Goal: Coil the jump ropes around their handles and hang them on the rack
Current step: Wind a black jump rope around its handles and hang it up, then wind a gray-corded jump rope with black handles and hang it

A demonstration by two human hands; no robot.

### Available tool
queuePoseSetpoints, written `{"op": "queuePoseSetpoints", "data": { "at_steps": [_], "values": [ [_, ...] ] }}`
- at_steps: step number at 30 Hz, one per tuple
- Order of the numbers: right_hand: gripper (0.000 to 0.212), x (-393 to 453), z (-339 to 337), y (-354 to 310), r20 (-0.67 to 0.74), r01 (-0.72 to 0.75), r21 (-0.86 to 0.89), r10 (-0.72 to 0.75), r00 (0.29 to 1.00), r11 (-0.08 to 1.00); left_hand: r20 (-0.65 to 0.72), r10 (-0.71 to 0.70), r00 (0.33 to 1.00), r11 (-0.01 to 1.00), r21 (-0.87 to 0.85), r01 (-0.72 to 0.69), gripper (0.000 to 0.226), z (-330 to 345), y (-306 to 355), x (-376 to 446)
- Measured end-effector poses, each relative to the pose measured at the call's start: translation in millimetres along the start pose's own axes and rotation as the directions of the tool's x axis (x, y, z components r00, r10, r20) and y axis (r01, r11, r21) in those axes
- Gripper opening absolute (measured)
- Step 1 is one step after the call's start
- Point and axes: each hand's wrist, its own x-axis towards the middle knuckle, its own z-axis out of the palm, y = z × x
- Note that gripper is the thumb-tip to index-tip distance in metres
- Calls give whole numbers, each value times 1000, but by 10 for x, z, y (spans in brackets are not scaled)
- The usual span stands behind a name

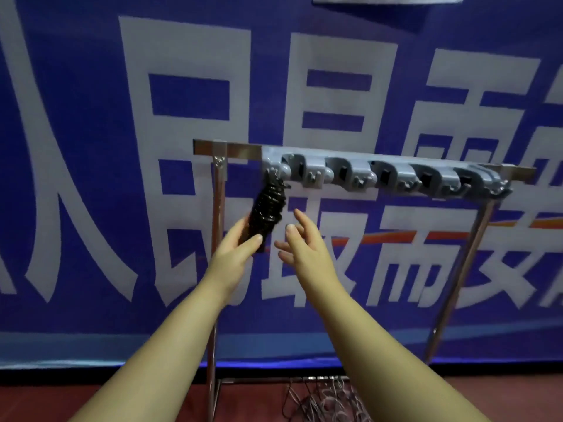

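A person's two bare forearms reach up from the bottom of the frame toward a metal rack standing against a wall.

The left hand (236, 243), a little left of centre, holds the lower end of a black jump rope wound in tight glossy coils around its handles (268, 205). The thumb lies across the front of the bundle and the fingers curl behind it. The bundle tilts up and to the right, and its top end meets the leftmost hook of a grey plastic hook strip (384, 175). Whether the rope is already caught on the hook cannot be told.

The right hand (300, 239) hangs just to the right of the bundle, not touching it. Its fingers are spread and nearly straight, holding nothing.

The grey strip carries a row of rounded clips and hooks and is fixed along a silver horizontal metal bar (240, 150) that runs from the centre toward the right edge of the frame. Two silver upright legs (217, 208) carry the bar, one at the left end and one at the right.

At the bottom centre, between the forearms, a tangle of thin grey loose ropes (323, 400) lies on a dark red floor (45, 400).

Behind everything a blue banner with large white characters (91, 178) fills the wall.
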Motion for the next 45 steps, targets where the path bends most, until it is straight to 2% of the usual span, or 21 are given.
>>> {"op": "queuePoseSetpoints", "data": {
  "at_steps": [3, 6, 10, 14, 18, 23, 26, 29, 33, 37, 39, 41, 42, 45],
  "values": [
    [43, -431, -134, 458, -50, -149, -26, 147, 988, 989, -130, -139, 982, 989, -73, 130, 44, 126, -434, -441],
    [40, -892, -306, 1060, -75, -330, -37, 326, 942, 943, -96, -305, 947, 949, -114, 294, 31, 367, -1015, -978],
    [31, -1410, -509, 1969, -95, -474, -71, 467, 879, 878, -51, -533, 845, 840, -150, 521, 20, 635, -1872, -1593],
    [26, -1920, -649, 2970, -87, -636, -107, 630, 772, 764, -67, -731, 679, 679, -165, 715, 18, 757, -2732, -2108],
    [10, -2538, -839, 3859, -69, -799, -163, 801, 595, 579, -86, -871, 484, 492, -139, 860, 16, 825, -3580, -2668],
    [29, -3293, -1001, 4718, -115, -930, -230, 941, 318, 286, -115, -973, 200, 218, -169, 961, 14, 823, -4424, -3445],
    [29, -3622, -993, 5074, -96, -934, -301, 968, 231, 193, -122, -989, 78, 99, -173, 980, 14, 769, -4751, -3865],
    [31, -3733, -853, 5291, -66, -924, -333, 972, 224, 190, -146, -989, -25, 12, -251, 968, 15, 685, -4939, -4135],
    [32, -3693, -408, 5593, 40, -878, -351, 942, 334, 326, -167, -977, -135, -66, -367, 928, 10, 486, -5173, -4283],
    [15, -3698, 103, 5953, 91, -821, -410, 913, 397, 397, -278, -952, -126, 18, -462, 886, 14, 304, -5313, -4311],
    [36, -3732, 256, 6111, 41, -779, -499, 908, 417, 380, -319, -941, -111, 72, -512, 856, 19, 270, -5306, -4329],
    [58, -3802, 316, 6202, -5, -632, -716, 903, 431, 297, -344, -932, -116, 84, -518, 851, 19, 256, -5311, -4398],
    [61, -3836, 325, 6220, -14, -525, -817, 903, 430, 237, -343, -931, -123, 78, -515, 854, 18, 260, -5317, -4431],
    [41, -3864, 335, 6180, 26, -280, -946, 899, 437, 163, -315, -942, -118, 60, -503, 862, 15, 289, -5314, -4506]
  ]
}}
